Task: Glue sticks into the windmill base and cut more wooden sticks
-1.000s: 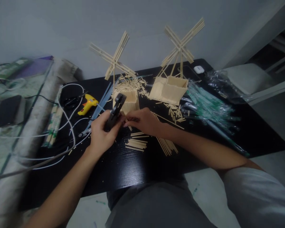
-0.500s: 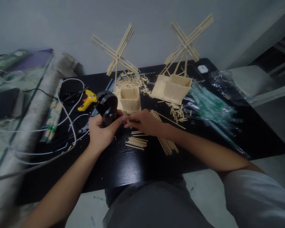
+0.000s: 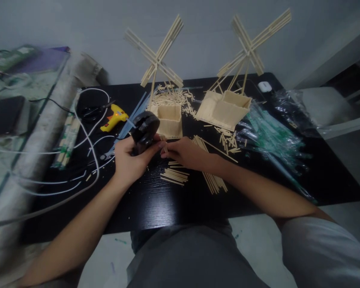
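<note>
My left hand (image 3: 130,161) is closed round a black tool with a bulky, notched round head (image 3: 145,127); its kind is not clear. Its thumb points right, close to the fingertips of my right hand (image 3: 188,154). That hand is pinched on short wooden sticks (image 3: 164,145), mostly covered by fingers. Just beyond both hands stands an open-topped wooden stick box (image 3: 170,124), with a windmill-like cross of sticks (image 3: 157,62) above it. Below the right hand lies a small pile of short sticks (image 3: 174,176), beside a bundle of longer sticks (image 3: 211,176).
A second stick windmill model (image 3: 232,110) stands further right. A yellow glue gun (image 3: 114,118) and white cables (image 3: 90,140) lie on the left. Green-and-clear plastic wrapping (image 3: 273,136) covers the right side of the black table (image 3: 168,212). A white earbud case (image 3: 264,87) sits at the back.
The camera view has shifted slightly, so the models appear higher and further right. Both hands keep their grips, and the black tool's head looks tilted a little more to the right.
</note>
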Demonstrator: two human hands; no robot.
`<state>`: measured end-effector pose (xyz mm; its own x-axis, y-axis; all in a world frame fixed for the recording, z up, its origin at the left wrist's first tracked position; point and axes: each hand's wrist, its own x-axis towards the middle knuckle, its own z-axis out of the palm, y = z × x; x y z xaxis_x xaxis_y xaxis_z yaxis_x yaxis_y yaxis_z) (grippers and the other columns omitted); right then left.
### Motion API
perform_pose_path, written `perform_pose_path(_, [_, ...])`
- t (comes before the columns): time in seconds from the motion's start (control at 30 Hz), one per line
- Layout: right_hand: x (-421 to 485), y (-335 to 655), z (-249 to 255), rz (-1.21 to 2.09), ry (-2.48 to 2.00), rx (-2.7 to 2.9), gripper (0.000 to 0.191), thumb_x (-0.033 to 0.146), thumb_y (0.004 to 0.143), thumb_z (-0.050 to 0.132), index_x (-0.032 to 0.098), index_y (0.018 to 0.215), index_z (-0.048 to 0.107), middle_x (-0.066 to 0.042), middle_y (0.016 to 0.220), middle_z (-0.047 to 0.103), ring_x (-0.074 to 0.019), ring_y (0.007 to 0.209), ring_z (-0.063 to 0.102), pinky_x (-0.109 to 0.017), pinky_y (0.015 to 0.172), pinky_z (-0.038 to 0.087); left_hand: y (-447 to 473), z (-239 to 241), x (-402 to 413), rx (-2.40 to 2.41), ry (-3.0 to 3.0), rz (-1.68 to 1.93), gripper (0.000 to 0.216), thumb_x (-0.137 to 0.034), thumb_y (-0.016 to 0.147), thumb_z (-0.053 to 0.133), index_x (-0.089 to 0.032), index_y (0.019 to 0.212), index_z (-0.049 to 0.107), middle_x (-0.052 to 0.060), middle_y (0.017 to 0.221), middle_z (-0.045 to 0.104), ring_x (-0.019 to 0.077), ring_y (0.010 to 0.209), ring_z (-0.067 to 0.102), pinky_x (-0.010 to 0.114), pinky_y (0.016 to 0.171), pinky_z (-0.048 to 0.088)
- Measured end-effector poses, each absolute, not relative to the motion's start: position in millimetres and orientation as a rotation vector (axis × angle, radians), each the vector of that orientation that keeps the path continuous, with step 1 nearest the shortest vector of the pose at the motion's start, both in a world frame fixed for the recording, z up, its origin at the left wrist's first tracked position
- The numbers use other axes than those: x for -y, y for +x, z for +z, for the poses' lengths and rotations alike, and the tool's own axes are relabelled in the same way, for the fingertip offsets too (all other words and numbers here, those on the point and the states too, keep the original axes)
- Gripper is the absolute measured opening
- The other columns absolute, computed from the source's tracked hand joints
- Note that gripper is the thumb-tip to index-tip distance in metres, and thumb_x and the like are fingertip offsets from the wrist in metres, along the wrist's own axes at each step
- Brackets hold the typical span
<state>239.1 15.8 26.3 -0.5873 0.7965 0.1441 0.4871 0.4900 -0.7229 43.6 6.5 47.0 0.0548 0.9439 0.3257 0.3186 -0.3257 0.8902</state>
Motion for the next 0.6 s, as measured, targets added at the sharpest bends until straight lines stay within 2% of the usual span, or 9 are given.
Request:
perform_pose_path(0.17, [-15.2, 237.9, 27.6, 0.893, -1.074, 2.276, 0.019, 0.022, 0.100, 0.062, 0.012, 0.087, 0.073, -0.006, 0.077, 0.073, -0.0149, 0.071, 0.067, -0.025, 0.070, 0.041, 46.7, 50.8, -4.1, -1.255, 1.630, 1.255, 0.020, -0.036, 0.074, 0.086, -0.022, 0.087, 0.079, 0.002, 0.090, 0.080, 0.0216, 0.085, 0.076, 0.038, 0.089, 0.062])
perform_pose_path(0.33, [-14.9, 238.0, 27.8, 0.884, -1.049, 2.267, 0.018, 0.020, 0.099, 0.063, 0.012, 0.086, 0.073, -0.006, 0.080, 0.074, -0.0167, 0.074, 0.069, -0.025, 0.071, 0.043, 50.6, 51.9, -2.7, -1.233, 1.508, 1.270, 0.024, -0.038, 0.075, 0.086, -0.020, 0.089, 0.078, 0.005, 0.094, 0.081, 0.0231, 0.088, 0.077, 0.039, 0.088, 0.063])
perform_pose_path(0.6, [-15.5, 235.4, 23.7, 0.854, -1.059, 2.275, 0.014, 0.019, 0.099, 0.063, 0.013, 0.091, 0.073, -0.007, 0.084, 0.073, -0.0174, 0.078, 0.068, -0.027, 0.074, 0.044, 53.2, 53.2, -1.7, -1.186, 1.531, 1.326, 0.015, -0.033, 0.079, 0.083, -0.023, 0.090, 0.079, 0.003, 0.094, 0.082, 0.0207, 0.088, 0.078, 0.037, 0.088, 0.063])
